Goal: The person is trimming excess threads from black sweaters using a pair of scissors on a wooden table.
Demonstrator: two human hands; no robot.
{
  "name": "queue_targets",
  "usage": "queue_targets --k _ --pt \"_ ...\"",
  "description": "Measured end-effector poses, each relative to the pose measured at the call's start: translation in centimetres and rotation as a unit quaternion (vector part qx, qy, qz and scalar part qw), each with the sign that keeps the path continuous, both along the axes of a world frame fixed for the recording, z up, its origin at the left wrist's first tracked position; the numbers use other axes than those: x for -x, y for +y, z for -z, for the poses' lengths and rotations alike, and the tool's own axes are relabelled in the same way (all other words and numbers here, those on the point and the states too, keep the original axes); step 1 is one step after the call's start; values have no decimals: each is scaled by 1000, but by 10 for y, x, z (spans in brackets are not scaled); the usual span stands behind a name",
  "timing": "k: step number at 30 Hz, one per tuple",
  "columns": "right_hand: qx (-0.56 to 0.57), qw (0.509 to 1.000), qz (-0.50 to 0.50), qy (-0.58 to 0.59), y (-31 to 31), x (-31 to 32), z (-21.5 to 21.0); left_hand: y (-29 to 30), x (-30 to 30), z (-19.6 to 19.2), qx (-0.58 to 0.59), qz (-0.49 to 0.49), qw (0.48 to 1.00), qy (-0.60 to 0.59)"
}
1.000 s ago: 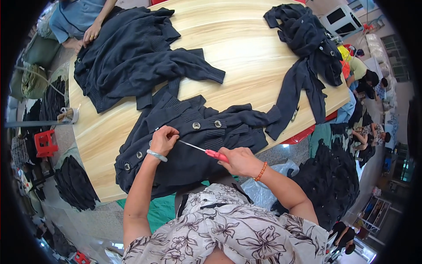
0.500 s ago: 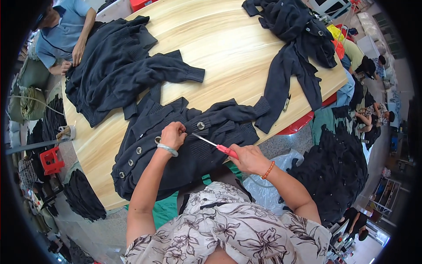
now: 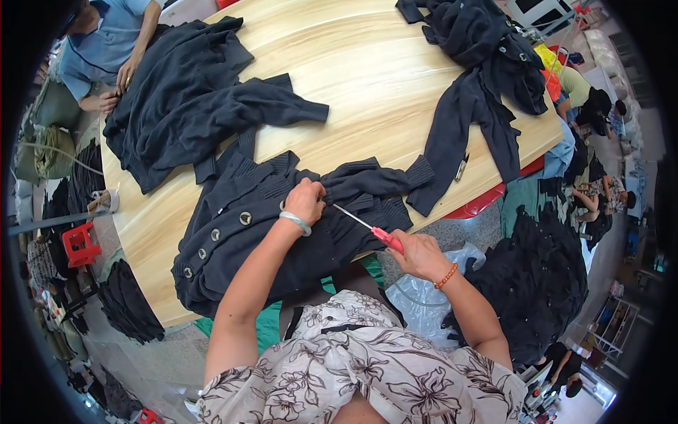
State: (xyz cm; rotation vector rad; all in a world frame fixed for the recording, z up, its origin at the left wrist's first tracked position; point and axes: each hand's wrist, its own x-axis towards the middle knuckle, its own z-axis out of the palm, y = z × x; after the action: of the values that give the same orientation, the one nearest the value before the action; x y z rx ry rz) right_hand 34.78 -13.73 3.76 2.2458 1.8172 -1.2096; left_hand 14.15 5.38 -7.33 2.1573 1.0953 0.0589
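A dark cardigan [image 3: 224, 258] with a line of shiny round buttons lies in front of me at the table's near edge. My left hand [image 3: 304, 203], with a pale bangle at the wrist, pinches its front band, fingertips pressed together on the knit. In my right hand [image 3: 421, 256], fingers are wrapped round the handle of a red tool [image 3: 382, 237] with a thin straight metal shaft. The shaft points at the cloth beside my left fingertips. Whether its tip touches the knit is too small to tell.
On the wooden table [image 3: 339, 71] lie another dark knit garment [image 3: 183, 106] at the left, handled by a co-worker in blue, and one [image 3: 470, 92] at the right. A small metal tool [image 3: 461, 168] rests near the right edge. Dark garments [image 3: 526, 283] heap up at the lower right.
My left hand has moved right and slightly up along the button band. My right hand with the red tool has shifted right too. The cardigan's buttoned front has slid slightly left.
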Motion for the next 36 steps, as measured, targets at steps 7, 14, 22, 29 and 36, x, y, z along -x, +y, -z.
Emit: queue_targets --k 7,14,22,29,36 --pt "-74 997 21 20 12 21 14 3 33 -28 108 -95 972 -188" --pt "-121 986 78 86 -13 55 62 -88 233 -69 -154 -461 864 -133" --pt "-97 983 125 99 -4 123 102 -185 357 10 4 -723 657 -214" --pt "16 986 -6 163 2 79 58 -175 390 -28 341 -494 778 -187" --pt "-297 945 132 26 113 47 -28 -71 393 -99 376 -410 670 -492"
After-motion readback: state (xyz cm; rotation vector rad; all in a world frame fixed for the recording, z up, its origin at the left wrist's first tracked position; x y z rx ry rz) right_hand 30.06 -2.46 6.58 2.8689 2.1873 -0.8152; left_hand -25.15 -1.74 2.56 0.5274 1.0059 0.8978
